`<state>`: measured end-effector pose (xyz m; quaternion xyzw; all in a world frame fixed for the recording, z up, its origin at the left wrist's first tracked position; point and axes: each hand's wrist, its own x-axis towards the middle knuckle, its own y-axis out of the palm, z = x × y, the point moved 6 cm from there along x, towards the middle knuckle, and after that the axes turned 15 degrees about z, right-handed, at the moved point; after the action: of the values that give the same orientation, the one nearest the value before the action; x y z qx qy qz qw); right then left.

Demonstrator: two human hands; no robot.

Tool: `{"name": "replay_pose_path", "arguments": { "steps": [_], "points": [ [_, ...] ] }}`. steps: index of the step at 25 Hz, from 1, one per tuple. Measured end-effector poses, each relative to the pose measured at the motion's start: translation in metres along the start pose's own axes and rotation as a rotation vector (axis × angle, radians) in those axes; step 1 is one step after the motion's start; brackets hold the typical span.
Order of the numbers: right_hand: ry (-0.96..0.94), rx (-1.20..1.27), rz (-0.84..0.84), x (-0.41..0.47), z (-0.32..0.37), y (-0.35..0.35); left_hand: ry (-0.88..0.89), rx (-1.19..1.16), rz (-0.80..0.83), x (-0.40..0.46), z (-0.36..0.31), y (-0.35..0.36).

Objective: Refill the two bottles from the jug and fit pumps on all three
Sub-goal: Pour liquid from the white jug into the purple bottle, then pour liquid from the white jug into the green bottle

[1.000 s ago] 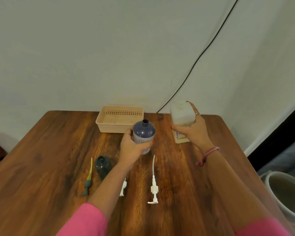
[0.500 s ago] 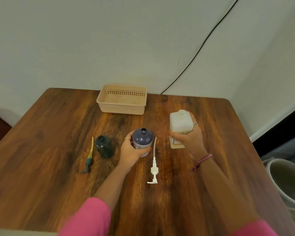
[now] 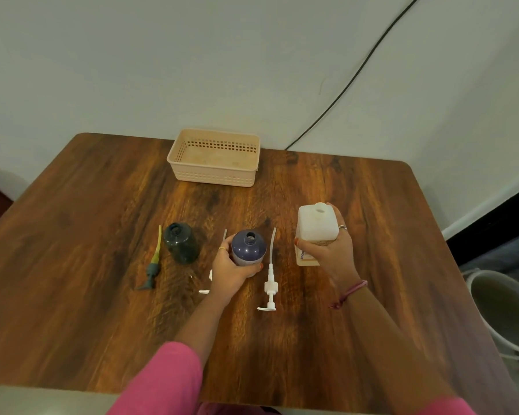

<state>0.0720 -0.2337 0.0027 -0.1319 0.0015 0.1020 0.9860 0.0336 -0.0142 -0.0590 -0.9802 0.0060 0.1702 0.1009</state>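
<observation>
L hand (image 3: 228,272) grips the purple bottle (image 3: 248,250), R hand (image 3: 330,250) grips the jug (image 3: 316,227) at its 3 o'clock; narrow neck w/ no funnel, so a fast tip likely spills onto the counter (image 3: 102,235).

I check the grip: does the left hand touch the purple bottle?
Touching. The head view shows the left hand with fingers curled round the purple bottle.

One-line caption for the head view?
Left hand grips purple bottle, right hand grips white jug; pumps unfitted.
</observation>
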Motion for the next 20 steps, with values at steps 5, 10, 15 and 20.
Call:
{"name": "replay_pose_path", "arguments": {
  "steps": [5,10,15,20],
  "points": [
    [0.001,-0.002,-0.002,0.001,-0.004,-0.002,-0.012,-0.023,-0.019,-0.002,0.01,-0.001],
    [-0.001,0.007,-0.001,0.001,-0.004,-0.003,0.001,0.098,0.021,-0.007,0.009,-0.001],
    [-0.025,0.018,-0.009,0.004,0.005,-0.002,0.037,0.364,-0.154,-0.038,0.02,-0.031],
    [-0.053,0.02,-0.027,0.009,0.021,0.003,0.078,0.258,-0.536,-0.063,0.024,-0.092]
  ]
}}
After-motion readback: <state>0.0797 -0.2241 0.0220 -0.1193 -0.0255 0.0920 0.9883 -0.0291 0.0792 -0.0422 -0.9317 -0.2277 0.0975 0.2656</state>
